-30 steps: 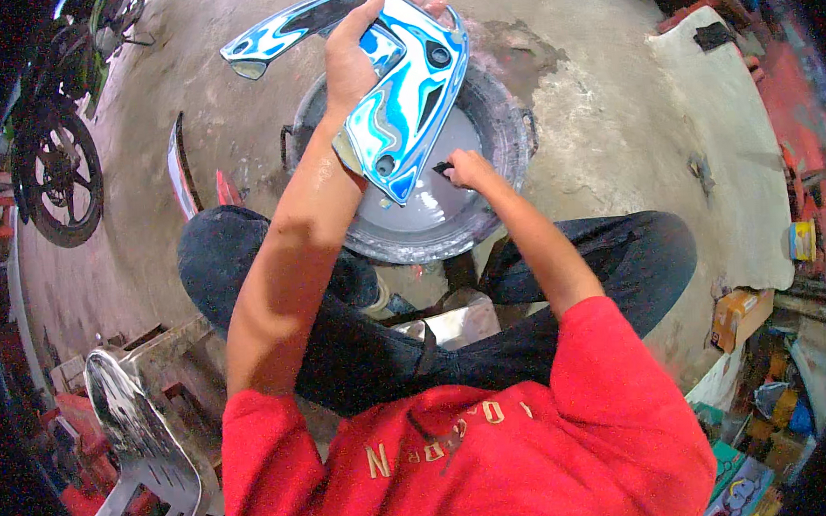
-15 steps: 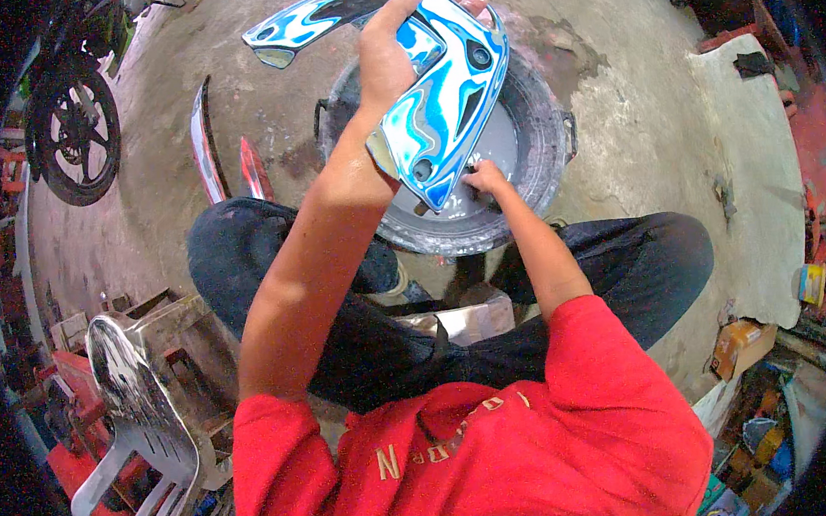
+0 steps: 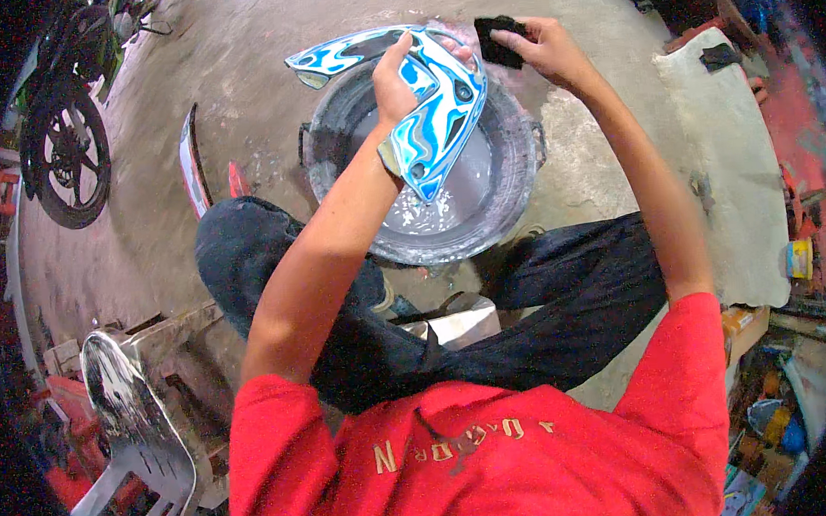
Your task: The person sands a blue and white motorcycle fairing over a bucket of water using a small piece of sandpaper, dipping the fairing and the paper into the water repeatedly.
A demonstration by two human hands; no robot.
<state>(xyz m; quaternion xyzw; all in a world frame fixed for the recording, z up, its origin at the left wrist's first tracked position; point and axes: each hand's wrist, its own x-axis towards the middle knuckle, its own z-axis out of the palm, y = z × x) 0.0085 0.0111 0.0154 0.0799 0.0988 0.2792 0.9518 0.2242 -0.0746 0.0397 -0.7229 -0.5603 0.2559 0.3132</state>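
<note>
My left hand (image 3: 394, 88) is closed around the middle of an angled motorcycle fairing panel (image 3: 434, 131) with a swirled blue, white and silver pattern. The panel hangs above a wide grey tub (image 3: 514, 183) of cloudy water, between my knees. My right hand (image 3: 550, 53) pinches a small black cloth or pad (image 3: 498, 42) between thumb and fingers, just beyond the panel's far right edge and apart from it. Whether it is fabric or abrasive sheet I cannot tell.
Two narrow red-and-white panels lie on the concrete floor to the left, one a curved panel (image 3: 192, 162). A motorcycle wheel (image 3: 68, 156) stands farther left. Near my left side is a worn grey plastic chair (image 3: 132, 413). A pale sheet (image 3: 741, 185) lies at the right.
My right hand has risen from the tub water to the far right of the panel, carrying the black cloth or pad. The panel has shifted slightly lower in view.
</note>
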